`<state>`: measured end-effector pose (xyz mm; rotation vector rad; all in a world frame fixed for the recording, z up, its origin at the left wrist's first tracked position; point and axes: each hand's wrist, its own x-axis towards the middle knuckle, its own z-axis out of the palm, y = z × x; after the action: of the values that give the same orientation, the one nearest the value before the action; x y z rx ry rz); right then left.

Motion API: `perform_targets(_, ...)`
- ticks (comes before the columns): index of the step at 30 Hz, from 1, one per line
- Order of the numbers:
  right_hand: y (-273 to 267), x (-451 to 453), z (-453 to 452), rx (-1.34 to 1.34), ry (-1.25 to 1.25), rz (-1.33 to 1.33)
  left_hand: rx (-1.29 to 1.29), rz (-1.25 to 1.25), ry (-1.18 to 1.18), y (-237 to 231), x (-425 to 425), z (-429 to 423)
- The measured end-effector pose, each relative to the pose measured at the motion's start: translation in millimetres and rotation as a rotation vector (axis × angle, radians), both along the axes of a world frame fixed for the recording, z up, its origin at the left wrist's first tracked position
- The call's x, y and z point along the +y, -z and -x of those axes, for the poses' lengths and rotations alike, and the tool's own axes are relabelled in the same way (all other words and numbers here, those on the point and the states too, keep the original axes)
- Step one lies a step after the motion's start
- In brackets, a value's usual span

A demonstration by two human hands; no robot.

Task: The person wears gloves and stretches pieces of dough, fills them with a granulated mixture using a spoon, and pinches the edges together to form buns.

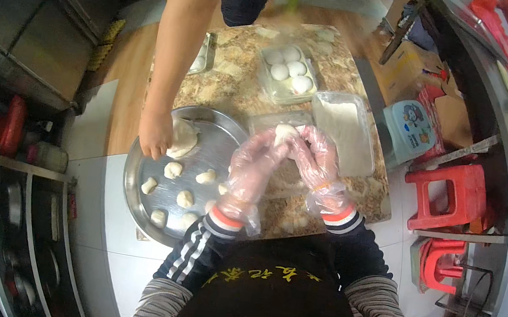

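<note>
In a clear plastic glove, my left hand [252, 171] grips a small lump of white dough [285, 134] from the left. My right hand [318, 162], gloved the same way, pinches that lump from the right, so both sets of fingers meet on it. Partly under my left forearm lies a round metal tray [130, 182] with several small dough pieces [185, 199] spread over it. A larger dough mass [183, 139] rests at its far left side. Just beyond my right hand stands a clear plastic tub of white powder [347, 129].
Another person's hand [155, 136] reaches over the tray beside the larger dough. Farther back on the marbled table [228, 72], a clear container [278, 92] holds several white balls. Red plastic stools [448, 198] and a blue-lidded box [410, 127] stand to the right; a metal rack [30, 170] is left.
</note>
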<state>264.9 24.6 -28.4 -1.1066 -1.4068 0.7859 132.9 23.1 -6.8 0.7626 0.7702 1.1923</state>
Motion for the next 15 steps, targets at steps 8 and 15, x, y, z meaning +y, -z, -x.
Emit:
perform_targets(8, -5.8, -4.1, 6.8, 0.185, 0.066, 0.02, -0.067, 0.146, -0.087, 10.0, 3.1, 16.8)
perform_targets(15, -10.0, -9.8, 6.9, 0.292, -0.059, 0.13, -0.313, 0.135, 0.025, 3.9, 0.5, 24.4)
